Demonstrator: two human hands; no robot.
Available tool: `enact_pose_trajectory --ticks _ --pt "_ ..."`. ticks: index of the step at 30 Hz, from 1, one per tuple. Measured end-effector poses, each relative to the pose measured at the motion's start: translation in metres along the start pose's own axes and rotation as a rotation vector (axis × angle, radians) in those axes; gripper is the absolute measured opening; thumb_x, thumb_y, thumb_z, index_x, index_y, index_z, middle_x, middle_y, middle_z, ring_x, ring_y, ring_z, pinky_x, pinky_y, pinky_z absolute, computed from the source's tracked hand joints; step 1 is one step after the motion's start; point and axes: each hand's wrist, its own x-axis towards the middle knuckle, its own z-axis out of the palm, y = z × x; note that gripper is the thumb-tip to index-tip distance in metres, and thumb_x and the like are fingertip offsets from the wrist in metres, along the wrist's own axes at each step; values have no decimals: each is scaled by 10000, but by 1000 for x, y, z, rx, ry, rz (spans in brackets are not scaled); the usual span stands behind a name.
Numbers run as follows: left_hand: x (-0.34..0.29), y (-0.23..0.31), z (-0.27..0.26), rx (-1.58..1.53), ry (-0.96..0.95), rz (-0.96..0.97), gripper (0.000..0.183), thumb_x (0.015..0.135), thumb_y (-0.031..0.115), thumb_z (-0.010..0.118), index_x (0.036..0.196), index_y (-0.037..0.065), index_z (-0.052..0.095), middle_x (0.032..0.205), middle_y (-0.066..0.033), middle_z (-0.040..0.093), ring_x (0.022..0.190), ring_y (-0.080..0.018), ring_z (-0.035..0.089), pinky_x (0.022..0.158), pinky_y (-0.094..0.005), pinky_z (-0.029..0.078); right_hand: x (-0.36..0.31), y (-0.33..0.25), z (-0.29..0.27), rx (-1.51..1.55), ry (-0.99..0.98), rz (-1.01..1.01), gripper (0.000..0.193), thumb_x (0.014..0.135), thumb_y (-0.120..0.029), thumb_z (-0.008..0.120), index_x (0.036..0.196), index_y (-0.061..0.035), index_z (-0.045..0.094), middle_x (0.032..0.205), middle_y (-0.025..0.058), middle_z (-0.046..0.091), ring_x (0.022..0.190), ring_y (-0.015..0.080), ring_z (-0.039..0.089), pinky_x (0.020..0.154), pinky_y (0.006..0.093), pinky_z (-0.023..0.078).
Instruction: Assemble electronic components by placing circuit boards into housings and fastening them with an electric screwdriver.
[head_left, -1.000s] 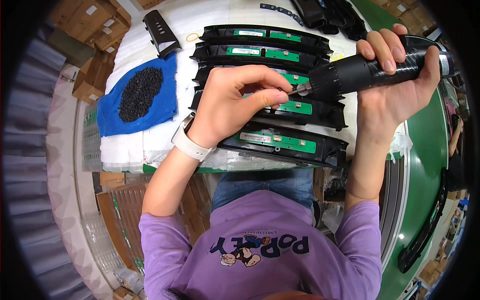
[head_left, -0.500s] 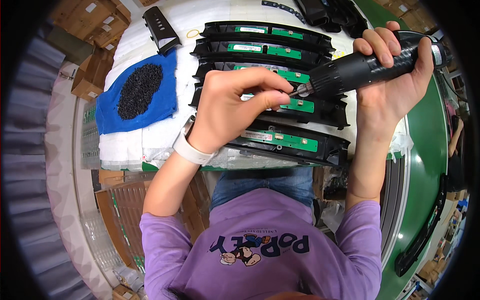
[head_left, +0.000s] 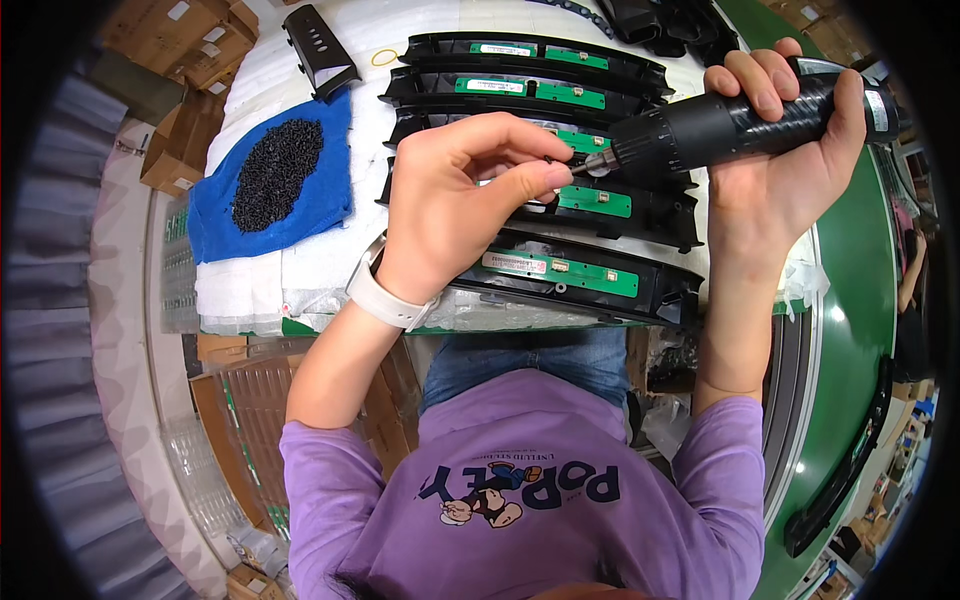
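Observation:
My right hand (head_left: 765, 195) is wrapped round a black electric screwdriver (head_left: 680, 135), held nearly level with its bit pointing left. At the bit's tip, my left hand (head_left: 450, 195) pinches a small black screw between thumb and forefinger, mostly hidden by the fingers. Beneath both hands lie several long black plastic housings (head_left: 668, 288) in a row, each with a green circuit board (head_left: 597, 278). To the left, a heap of small black screws (head_left: 280, 175) rests on a blue cloth (head_left: 335, 185).
A black bracket with holes (head_left: 318, 50) and a yellow rubber band (head_left: 384, 58) lie at the far left of the white-covered table (head_left: 265, 290). More black parts (head_left: 670, 25) are at the back right. A green surface (head_left: 850, 300) on the right holds another long black housing (head_left: 845, 465).
The screwdriver and both hands have shifted slightly left. The left fingertips have moved a little way off the bit's tip, and the pinched screw shows more.

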Motion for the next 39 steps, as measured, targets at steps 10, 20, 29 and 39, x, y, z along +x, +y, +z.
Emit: enact_pose_trajectory --ticks 10,20,29,39 --pt "5 4 -10 36 114 -21 125 882 44 600 939 -52 656 811 -86 677 722 -119 647 682 -221 519 13 -25 -7 -58 -186 181 356 889 -271 537 1043 37 448 703 9 407 590 112 398 662 288 332" --pt "-3 -7 -23 561 20 171 62 818 52 647 860 8 663 752 -83 656 651 -162 625 606 -243 476 -20 13 27 -458 137 -4 466 920 -447 500 983 14 512 526 51 488 348 128 410 369 254 371" --pt "-4 -11 -21 594 -93 190 52 781 30 651 827 7 647 768 -107 649 694 -257 637 632 -294 489 -20 15 29 -525 114 42 423 883 -396 552 968 15 504 526 58 486 355 133 414 368 255 368" --pt "-4 -9 -22 623 -140 140 77 790 36 653 854 -7 653 809 -108 668 739 -233 650 672 -284 493 -20 13 25 -577 87 94 389 842 -339 610 951 17 496 526 65 483 363 139 418 366 256 366"
